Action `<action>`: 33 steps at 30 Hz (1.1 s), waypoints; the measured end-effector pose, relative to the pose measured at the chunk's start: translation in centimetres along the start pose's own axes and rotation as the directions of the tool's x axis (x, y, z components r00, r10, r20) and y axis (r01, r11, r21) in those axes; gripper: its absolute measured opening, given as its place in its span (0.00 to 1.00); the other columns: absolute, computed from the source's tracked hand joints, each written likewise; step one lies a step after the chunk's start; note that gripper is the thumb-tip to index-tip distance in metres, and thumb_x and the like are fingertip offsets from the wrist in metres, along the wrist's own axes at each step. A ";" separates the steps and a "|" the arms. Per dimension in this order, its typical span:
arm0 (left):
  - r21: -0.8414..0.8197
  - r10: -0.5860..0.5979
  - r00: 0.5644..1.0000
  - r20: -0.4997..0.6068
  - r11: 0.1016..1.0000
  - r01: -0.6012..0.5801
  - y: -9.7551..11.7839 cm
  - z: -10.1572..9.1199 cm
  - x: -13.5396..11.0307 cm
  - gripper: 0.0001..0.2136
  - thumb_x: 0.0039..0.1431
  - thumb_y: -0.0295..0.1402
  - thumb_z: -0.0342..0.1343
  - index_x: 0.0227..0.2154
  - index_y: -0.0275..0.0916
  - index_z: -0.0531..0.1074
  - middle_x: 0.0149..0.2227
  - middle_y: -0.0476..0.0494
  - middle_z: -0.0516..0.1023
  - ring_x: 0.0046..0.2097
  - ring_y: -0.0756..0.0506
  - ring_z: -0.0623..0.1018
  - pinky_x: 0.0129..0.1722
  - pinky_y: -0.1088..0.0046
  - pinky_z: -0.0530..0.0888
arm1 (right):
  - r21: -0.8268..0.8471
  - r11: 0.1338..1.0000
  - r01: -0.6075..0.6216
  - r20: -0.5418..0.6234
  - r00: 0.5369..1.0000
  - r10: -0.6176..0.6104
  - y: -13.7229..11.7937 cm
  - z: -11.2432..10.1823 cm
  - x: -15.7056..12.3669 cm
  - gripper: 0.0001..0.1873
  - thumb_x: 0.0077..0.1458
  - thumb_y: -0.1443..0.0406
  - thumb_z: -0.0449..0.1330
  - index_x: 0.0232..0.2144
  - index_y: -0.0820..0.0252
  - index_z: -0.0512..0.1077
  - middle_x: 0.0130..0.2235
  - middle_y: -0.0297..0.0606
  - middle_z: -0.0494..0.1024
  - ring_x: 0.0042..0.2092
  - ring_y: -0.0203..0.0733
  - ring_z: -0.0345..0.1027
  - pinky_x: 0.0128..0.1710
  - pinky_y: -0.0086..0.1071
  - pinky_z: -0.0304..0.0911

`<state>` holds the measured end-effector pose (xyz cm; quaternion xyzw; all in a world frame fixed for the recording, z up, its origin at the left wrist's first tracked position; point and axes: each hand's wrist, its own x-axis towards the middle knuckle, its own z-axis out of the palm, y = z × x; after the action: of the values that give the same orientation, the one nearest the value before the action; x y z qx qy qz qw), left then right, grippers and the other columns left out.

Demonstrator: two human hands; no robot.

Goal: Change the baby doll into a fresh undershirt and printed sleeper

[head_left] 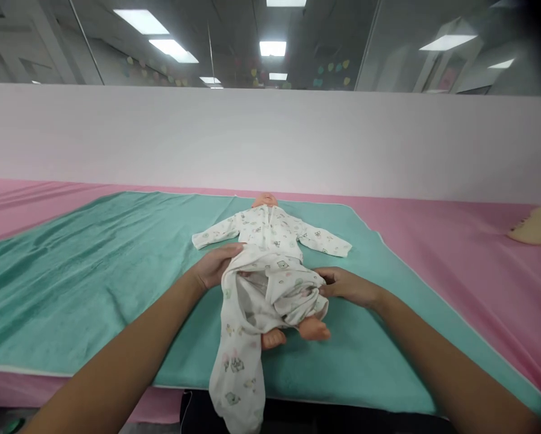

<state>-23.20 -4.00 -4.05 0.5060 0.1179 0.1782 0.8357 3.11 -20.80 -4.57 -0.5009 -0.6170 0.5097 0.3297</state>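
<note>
A baby doll point(314, 328) lies on its back, head away from me, in a white printed long-sleeved top point(270, 226). White baby pants point(238, 361) with the same kind of print are bunched around its legs; one pant leg hangs loose over the front edge. Both bare doll feet stick out below the bunched cloth. My left hand point(218, 264) grips the cloth at the doll's waist on the left, its thumb on top. On the right, my right hand point(345, 286) pinches the gathered pant leg near the doll's knee.
A teal blanket point(94, 289) lies under the doll, over a pink cover point(469, 265). A pale beige object point(536, 224), partly cut off, sits at the right edge. Behind the surface stands a low white wall point(252, 138) with glass above it.
</note>
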 end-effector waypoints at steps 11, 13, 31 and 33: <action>0.029 0.163 0.986 -0.035 0.986 -0.162 -0.6 2.7 -0.5 0.11 0.44 0.31 0.62 0.29 0.35 0.66 0.26 0.49 0.71 0.26 0.51 0.71 0.26 0.77 0.67 | -0.338 0.935 0.109 -0.245 0.949 -0.200 -7.2 4.3 6.1 0.15 0.48 0.53 0.58 0.31 0.58 0.72 0.31 0.34 0.71 0.32 0.38 0.63 0.29 0.28 0.57; 0.032 0.176 0.982 -0.063 0.984 -0.175 -0.7 2.5 -0.6 0.11 0.44 0.30 0.62 0.26 0.35 0.64 0.24 0.51 0.70 0.24 0.52 0.70 0.24 0.79 0.65 | -0.292 0.949 0.118 -0.177 0.969 -0.175 -7.7 5.8 7.7 0.14 0.44 0.54 0.61 0.25 0.60 0.71 0.25 0.32 0.69 0.27 0.35 0.61 0.25 0.27 0.55; -0.030 0.248 0.967 -0.066 0.968 -0.250 -0.8 1.7 -0.5 0.11 0.47 0.32 0.61 0.27 0.35 0.64 0.25 0.50 0.68 0.26 0.53 0.70 0.25 0.81 0.66 | 0.152 0.987 0.058 0.103 0.992 -0.074 -6.6 6.0 7.1 0.21 0.36 0.60 0.68 0.36 0.62 0.73 0.34 0.37 0.75 0.35 0.43 0.68 0.32 0.31 0.63; -0.010 0.247 0.968 -0.045 0.969 -0.247 -0.7 1.9 -0.7 0.12 0.46 0.35 0.62 0.26 0.35 0.63 0.25 0.51 0.68 0.24 0.54 0.69 0.23 0.81 0.65 | 0.135 0.989 0.065 0.124 0.989 -0.082 -6.4 6.2 7.1 0.20 0.38 0.58 0.68 0.34 0.63 0.74 0.34 0.38 0.76 0.35 0.43 0.68 0.33 0.31 0.63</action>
<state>-22.96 -6.10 -3.73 0.5064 0.0706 0.2927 0.8080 -6.36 -15.76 -0.80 -0.4210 -0.6205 0.5678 0.3397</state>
